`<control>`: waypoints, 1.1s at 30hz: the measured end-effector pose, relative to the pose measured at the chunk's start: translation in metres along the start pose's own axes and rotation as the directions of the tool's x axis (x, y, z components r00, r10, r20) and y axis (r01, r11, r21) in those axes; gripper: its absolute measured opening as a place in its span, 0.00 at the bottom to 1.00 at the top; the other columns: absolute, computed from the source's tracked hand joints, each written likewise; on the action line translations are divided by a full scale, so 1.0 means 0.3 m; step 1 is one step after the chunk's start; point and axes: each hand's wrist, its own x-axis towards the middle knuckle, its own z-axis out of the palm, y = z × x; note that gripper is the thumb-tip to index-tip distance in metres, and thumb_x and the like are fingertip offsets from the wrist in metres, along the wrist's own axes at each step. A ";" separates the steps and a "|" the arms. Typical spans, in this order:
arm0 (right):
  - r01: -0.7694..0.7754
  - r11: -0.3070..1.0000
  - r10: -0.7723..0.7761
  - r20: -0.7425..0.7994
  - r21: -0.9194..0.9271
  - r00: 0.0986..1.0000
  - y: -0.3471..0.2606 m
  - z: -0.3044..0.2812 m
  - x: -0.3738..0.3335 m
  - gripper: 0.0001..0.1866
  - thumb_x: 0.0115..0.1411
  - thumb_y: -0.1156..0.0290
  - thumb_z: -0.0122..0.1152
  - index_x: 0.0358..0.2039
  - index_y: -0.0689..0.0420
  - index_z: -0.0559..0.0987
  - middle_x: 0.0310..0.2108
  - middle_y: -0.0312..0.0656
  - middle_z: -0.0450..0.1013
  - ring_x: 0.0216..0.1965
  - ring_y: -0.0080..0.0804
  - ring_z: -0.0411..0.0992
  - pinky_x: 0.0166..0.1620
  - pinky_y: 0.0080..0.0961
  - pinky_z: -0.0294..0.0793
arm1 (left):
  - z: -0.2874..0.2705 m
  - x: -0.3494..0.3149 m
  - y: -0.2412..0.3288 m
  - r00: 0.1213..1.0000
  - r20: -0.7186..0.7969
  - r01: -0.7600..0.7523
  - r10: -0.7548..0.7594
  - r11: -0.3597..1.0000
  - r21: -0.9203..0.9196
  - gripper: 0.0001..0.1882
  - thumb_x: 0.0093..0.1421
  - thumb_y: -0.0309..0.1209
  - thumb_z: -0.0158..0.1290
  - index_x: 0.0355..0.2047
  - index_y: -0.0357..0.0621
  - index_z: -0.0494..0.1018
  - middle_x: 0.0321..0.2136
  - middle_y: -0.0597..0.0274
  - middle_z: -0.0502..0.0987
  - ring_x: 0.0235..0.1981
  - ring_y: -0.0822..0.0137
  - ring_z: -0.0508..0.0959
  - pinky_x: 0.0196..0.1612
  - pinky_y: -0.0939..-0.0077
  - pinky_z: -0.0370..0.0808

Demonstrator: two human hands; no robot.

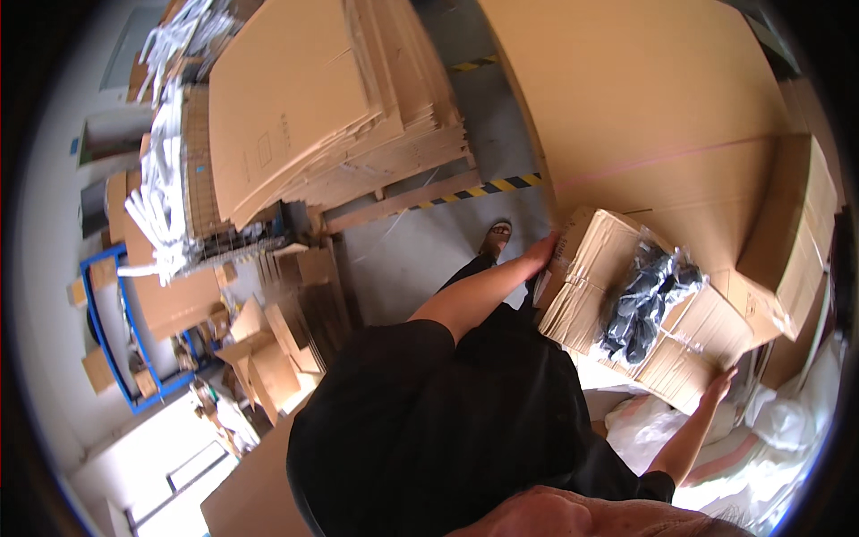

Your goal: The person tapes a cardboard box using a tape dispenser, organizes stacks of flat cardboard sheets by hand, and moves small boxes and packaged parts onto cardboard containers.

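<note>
A tied bundle of flattened cardboard boxes (582, 282) lies across the front of my body, held at both ends. My left hand (540, 254) grips its left end, with some fingers out of sight against the cardboard. At the near right corner, my right hand (719, 386) is closed on the edge. On top of the bundle rest clear plastic bags of black items (642, 300), whose kind I cannot make out. Beyond it, a large brown cardboard surface (653, 89) reaches to the far side, touching or very close to the bundle.
A tall stack of flat cardboard (295, 116) stands on a wooden pallet (403, 199) at the far left. Yellow-black tape (492, 188) marks the grey floor (385, 259). An open carton (259, 362) and blue frame (134, 349) are left; white sacks (644, 425) lie right.
</note>
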 end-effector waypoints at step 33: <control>-0.152 0.983 0.144 -0.086 -0.100 0.986 -0.171 0.321 -0.553 0.50 0.57 0.32 0.35 0.53 0.74 0.66 0.55 0.60 0.63 0.53 0.49 0.65 0.56 0.37 0.63 | -0.554 -0.061 -0.048 0.998 -0.021 0.042 -0.062 0.853 -0.521 0.25 0.63 0.50 0.42 0.47 0.44 0.73 0.39 0.60 0.78 0.37 0.69 0.78 0.43 0.73 0.72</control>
